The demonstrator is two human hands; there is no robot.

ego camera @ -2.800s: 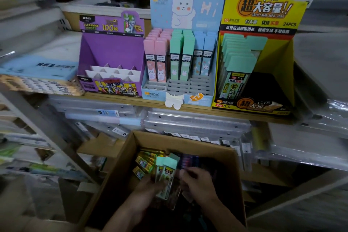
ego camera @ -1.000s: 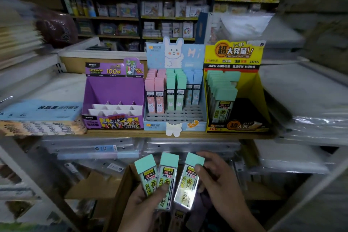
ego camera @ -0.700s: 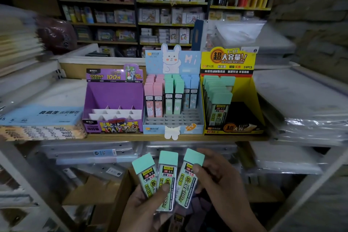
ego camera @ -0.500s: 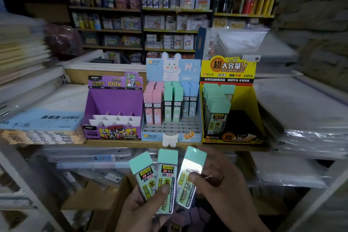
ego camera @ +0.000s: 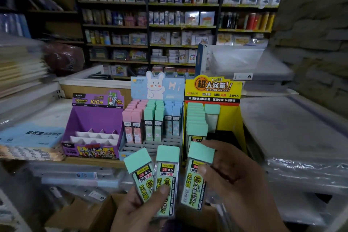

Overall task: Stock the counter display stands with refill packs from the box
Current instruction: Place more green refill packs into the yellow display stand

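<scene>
My left hand (ego camera: 139, 211) grips two mint-capped refill packs (ego camera: 156, 177) fanned upright, thumb across their fronts. A third mint-capped pack (ego camera: 194, 181) is held in my right hand (ego camera: 231, 182), with the thumb on its label and fingers behind its cap. All three hover just below the counter edge, in front of the yellow display stand (ego camera: 230, 118), which holds a row of the same packs on its left side. Beside it stand the blue rabbit stand (ego camera: 169, 88) with pink, green and blue packs, and a purple stand (ego camera: 94, 117) with bare dividers. A corner of the cardboard box (ego camera: 105, 211) shows below my hands.
Stacks of plastic-wrapped folders (ego camera: 293, 130) fill the right side of the counter. A blue flat box (ego camera: 32, 135) and paper stacks lie at the left. Clear sleeves (ego camera: 79, 175) sit on the shelf under the counter. Store shelves (ego camera: 169, 30) with goods line the back wall.
Both hands came up out of the box with the three packs. Since half a second ago my right hand has drawn the third pack away from the other two, toward the yellow stand.
</scene>
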